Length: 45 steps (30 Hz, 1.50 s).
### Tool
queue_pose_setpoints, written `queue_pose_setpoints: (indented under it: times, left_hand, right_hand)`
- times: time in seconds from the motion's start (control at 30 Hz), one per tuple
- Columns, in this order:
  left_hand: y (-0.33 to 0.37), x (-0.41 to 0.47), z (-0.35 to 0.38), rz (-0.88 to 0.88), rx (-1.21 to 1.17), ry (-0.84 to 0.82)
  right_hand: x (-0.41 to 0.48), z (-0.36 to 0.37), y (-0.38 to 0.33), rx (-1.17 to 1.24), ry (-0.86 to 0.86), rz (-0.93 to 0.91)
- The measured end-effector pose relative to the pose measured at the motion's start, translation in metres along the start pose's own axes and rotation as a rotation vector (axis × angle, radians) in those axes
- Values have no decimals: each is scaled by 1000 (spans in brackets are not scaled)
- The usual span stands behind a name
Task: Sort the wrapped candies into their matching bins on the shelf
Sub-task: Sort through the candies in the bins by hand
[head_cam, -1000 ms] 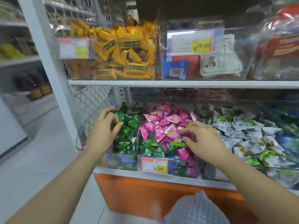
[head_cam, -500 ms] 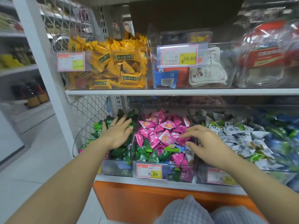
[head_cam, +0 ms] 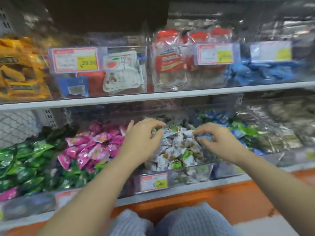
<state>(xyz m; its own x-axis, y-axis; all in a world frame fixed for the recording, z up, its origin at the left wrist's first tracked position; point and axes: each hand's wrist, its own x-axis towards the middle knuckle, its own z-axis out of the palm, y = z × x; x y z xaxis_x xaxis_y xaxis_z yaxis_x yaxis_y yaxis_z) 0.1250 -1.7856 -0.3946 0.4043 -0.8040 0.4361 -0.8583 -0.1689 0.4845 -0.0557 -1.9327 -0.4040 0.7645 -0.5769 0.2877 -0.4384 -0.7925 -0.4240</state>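
On the lower shelf, clear bins stand side by side. They hold green candies [head_cam: 25, 166], pink candies [head_cam: 97, 145] with some green ones mixed in at the front, white-and-silver candies [head_cam: 177, 150], and blue and green candies [head_cam: 238, 130]. Both of my hands hover over the white-and-silver bin. My left hand [head_cam: 143, 138] is at its left side, fingers arched and spread above the pile, gripping nothing that I can see. My right hand [head_cam: 219, 140] is at its right side with fingertips down among the wrappers by a bluish candy. Blur hides whether it pinches one.
The upper shelf [head_cam: 153, 96] carries clear bins of yellow packets [head_cam: 20, 74], white pouches [head_cam: 122, 72], red-labelled bags [head_cam: 170, 65] and blue packets [head_cam: 264, 70]. A price tag [head_cam: 154, 182] hangs on the white bin's front. An orange base [head_cam: 221, 200] runs below, and my knees [head_cam: 179, 222] are at the bottom.
My view and both hands swung right. The left hand left the green bin and the right hand left the pink bin; both now sit over the white-and-silver bin.
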Motion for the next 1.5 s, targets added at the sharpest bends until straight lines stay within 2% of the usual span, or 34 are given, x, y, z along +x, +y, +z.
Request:
queue_pose_setpoints:
  times: [0.13,0.23,0.37,0.47,0.57,0.63,0.73,0.87,0.97,1.1,1.17,1.27,1.33,1.4,1.5]
  left_hand:
    - [54,26,53,38,-100,-84]
    - [62,43,86,10,-96,-175]
    - [57,60,115,13,-121,-155]
    - [57,71,129,43,-121,-134]
    - [56,79,137,48,-107,-138]
    - [54,82,141,38,-123,-141]
    - [53,84,144,40,-130,-132]
    - [54,86,147,40,-147,-113]
    - [54,86,148,36,-156,-111]
    - [55,85,149,35,-143,-112]
    - [55,86,149,32,-142,-111]
    - [56,86,150,18,-146,-107]
    - [56,86,150,11,-152,-101]
    - [56,86,150,6,-162,-92]
    - [55,86,151,3,-150,-92]
  right_hand:
    - [5,-28,57,-61,16,46]
    - [15,-34,94,-201,-74,70]
    - [38,-22,122,-446,-147,31]
    - [58,-11,129,-531,-202,-33]
    - [67,-14,143,-612,-251,-11]
    - [66,-24,158,-610,-244,45]
    - [57,-43,176,-475,-240,90]
    - [42,-60,188,-391,-237,2]
    - [25,-72,190,-428,-332,-25]
    - [14,-88,189,-574,-478,89]
    - [17,-91,181,-507,-442,128]
    - [33,-76,168,-385,-272,71]
    - [47,-55,160,-318,-225,-23]
    - [59,-32,158,-361,-314,-74]
    - [72,-16,166,-515,-434,35]
